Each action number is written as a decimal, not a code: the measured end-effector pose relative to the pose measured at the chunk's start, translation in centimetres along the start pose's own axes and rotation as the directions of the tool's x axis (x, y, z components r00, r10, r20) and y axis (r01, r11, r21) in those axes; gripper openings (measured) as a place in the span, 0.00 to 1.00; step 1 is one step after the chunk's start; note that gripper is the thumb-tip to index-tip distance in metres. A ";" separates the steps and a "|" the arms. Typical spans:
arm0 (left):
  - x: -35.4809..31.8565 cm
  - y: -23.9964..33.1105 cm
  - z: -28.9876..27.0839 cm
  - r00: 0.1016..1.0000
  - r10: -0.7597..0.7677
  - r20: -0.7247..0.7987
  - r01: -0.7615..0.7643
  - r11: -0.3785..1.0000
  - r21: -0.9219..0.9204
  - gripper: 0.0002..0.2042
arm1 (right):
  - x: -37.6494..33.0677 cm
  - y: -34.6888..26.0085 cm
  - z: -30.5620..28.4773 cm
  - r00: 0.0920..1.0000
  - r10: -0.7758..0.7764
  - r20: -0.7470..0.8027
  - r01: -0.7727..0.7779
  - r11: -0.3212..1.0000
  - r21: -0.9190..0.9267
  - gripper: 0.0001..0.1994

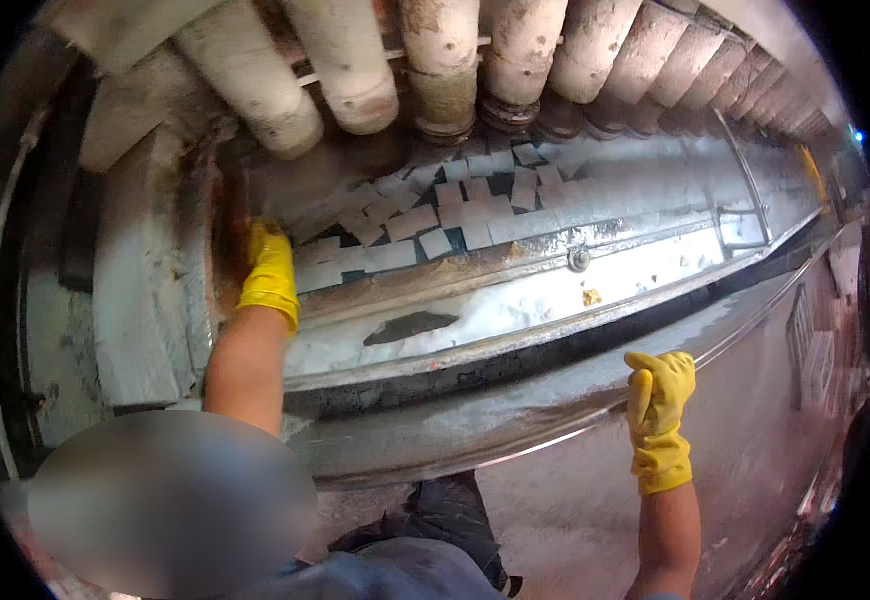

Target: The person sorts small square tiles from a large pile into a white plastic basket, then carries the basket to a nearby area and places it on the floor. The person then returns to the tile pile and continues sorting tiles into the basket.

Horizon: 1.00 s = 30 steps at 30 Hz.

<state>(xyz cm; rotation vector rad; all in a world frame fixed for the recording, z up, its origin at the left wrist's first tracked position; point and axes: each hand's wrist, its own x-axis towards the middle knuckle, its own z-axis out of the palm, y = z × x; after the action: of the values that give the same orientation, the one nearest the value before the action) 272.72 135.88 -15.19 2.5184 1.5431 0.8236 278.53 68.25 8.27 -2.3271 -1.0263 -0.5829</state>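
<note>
Gloves of yellow rubber covered both hands. Left hand reached into the metal trough, fingers curled, grip unclear, white blocks just beyond them. Right hand clasped the trough's outer rim, fingers wrapped over.

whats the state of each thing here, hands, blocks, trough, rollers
left hand: yellow-gloved, reaching into the trough beside the blocks
right hand: yellow-gloved, fingers gripping the outer rim
white blocks: loose, scattered along the trough
metal trough: wet, stained
rollers: crusted, in a row above the trough
outer rim: wet
</note>
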 end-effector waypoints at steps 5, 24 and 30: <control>-9.2 7.9 -5.9 0.975 0.091 0.201 -0.005 0.919 -0.394 0.21 | -0.8 0.0 -0.8 0.999 -0.025 -0.037 0.023 0.998 -0.051 0.12; -42.9 -25.3 -40.9 0.594 0.178 0.785 0.337 0.830 -0.444 0.25 | -2.3 0.3 2.8 0.903 0.353 0.244 -0.347 0.935 -0.069 0.28; -46.9 -37.0 -45.8 0.192 -0.052 0.980 0.506 0.861 -0.053 0.20 | -1.8 5.2 4.5 0.974 0.138 0.177 -0.093 0.967 -0.238 0.19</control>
<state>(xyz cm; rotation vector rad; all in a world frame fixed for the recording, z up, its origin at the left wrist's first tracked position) 204.61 104.88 -7.28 1.6118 1.0870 -0.5023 282.20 67.06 2.32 -2.6699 -0.9401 -0.4568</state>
